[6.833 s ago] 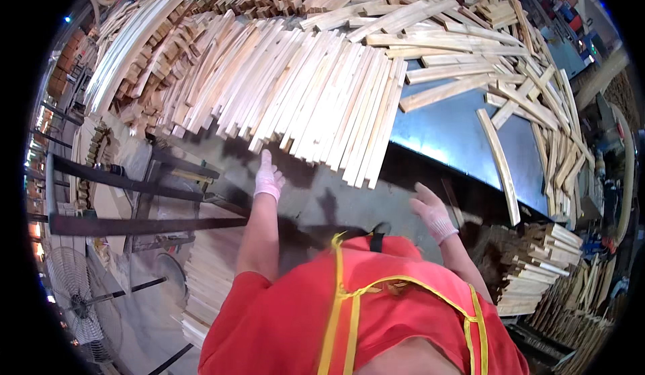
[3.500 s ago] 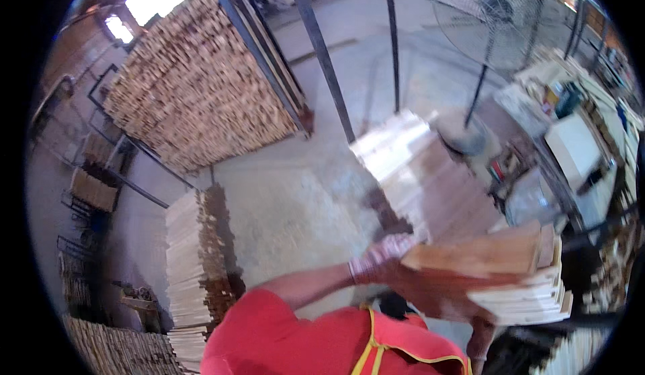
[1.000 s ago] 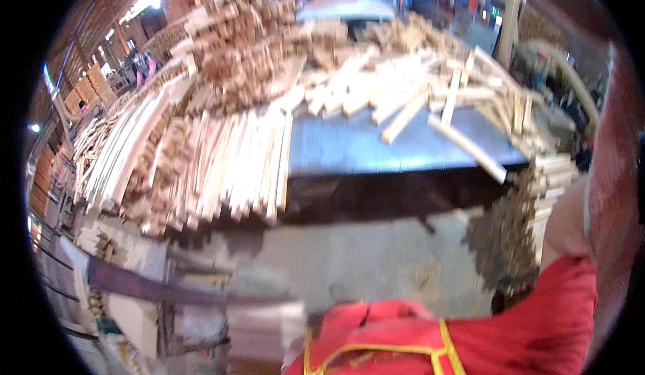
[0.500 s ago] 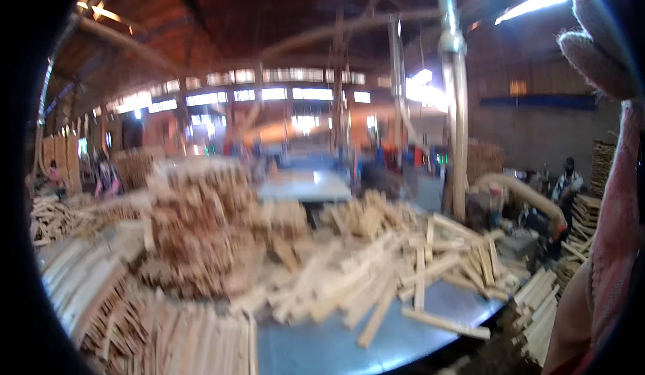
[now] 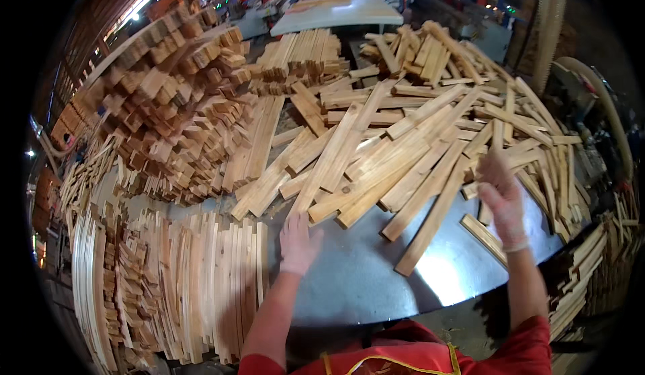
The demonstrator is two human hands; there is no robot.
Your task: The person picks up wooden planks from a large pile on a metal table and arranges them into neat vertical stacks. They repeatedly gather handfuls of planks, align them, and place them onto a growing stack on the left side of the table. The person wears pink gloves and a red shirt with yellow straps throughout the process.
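My left hand (image 5: 297, 244), in a pale glove, is at the near end of a long wooden strip (image 5: 339, 148). Its fingers stretch over the strip's end and the thumb stands apart. That strip lies slantwise on top of a loose heap of similar strips (image 5: 396, 173). Farther right, my right hand (image 5: 500, 200), also gloved, is over the heap's right part. Motion smears its fingers, but the thumb shows apart from them and no strip is seen in its grip. A single strip (image 5: 485, 239) lies on the metal tabletop (image 5: 349, 267) beside it.
Upright strips (image 5: 222, 261) stand packed in a row at the left front. Behind them rises a tall stack of short wood pieces (image 5: 168, 99). Another bundle (image 5: 302, 52) sits at the back, before a pale table (image 5: 336, 17). A thick hose (image 5: 605, 106) bends down at the right.
The view has tipped down from the hall to the tabletop. My right arm, raised at the right edge before, is now lower over the heap. My left hand has come into view.
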